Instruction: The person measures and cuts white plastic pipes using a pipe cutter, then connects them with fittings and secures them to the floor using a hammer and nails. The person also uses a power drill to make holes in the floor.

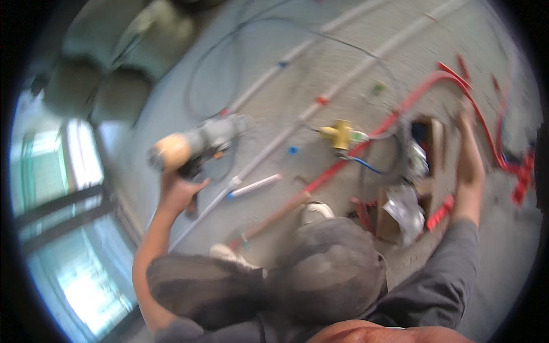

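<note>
My left hand (178, 191) is wrapped round the handle of a pistol-grip power tool (200, 140), grey with a pale orange rear end. It is held above the floor, its narrow end toward the right. My right hand (466, 114) is stretched far out to the right, close to the bend of a red pipe (437, 79). Motion smears its fingers; whether it touches the pipe I cannot tell. Between my hands a yellow cable splitter (342, 136) lies on the floor with cables at it. Left of it is a short white pipe piece (255, 186).
Long white pipes (354, 74) run diagonally over the concrete floor beside a looping dark cable (240, 26). Cardboard boxes (389, 223) with a clear plastic bag (404, 211) stand by my right knee. Large wrapped bundles (114, 63) stand upper left, near glazed panels (86, 286). Red pieces (523, 177) lie far right.
</note>
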`<state>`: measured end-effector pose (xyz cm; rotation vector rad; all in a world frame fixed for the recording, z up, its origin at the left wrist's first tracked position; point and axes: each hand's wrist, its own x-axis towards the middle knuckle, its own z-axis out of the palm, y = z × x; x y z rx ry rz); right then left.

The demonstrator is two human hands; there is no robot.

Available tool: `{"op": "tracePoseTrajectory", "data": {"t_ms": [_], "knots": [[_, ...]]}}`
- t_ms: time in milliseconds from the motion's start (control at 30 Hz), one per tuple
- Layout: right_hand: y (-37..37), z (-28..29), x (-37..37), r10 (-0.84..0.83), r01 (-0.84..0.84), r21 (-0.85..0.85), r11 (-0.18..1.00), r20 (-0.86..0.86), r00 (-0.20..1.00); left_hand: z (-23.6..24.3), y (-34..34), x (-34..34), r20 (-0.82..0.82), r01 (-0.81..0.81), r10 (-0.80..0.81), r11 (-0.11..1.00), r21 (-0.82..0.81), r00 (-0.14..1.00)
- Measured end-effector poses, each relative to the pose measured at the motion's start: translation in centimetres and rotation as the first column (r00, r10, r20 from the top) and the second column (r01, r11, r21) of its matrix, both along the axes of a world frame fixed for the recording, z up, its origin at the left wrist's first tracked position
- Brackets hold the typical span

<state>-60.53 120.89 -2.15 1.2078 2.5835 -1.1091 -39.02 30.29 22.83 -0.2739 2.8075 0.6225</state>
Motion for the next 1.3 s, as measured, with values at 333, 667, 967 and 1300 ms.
{"op": "tracePoseTrajectory", "data": {"t_ms": [333,667,967,1300], "knots": [[-6.0,1.2,4.5,0.356,-0.428,0.564,0.707,0.239,0.903,-1.2,-0.3,1.1,-0.035,-0.118,0.141,0.919,0.377,0.989],[-33.7,18.4,-1.4,0.268,-0.649,-0.117,0.752,-0.845,0.462,-1.1,0.2,0.0,-0.16,0.044,-0.01,0.976,0.212,0.987],[-66.3,33.0,6.0,0.18,-0.995,-0.082,0.054,-0.979,0.09,-0.7,2.0,-0.4,-0.19,-0.018,0.097,0.926,0.377,0.977],[-69.8,34.3,8.5,0.576,-0.711,0.698,0.084,-0.616,-0.537,-1.3,0.7,-0.7,-0.093,-0.015,0.062,0.899,0.438,0.994]]}}
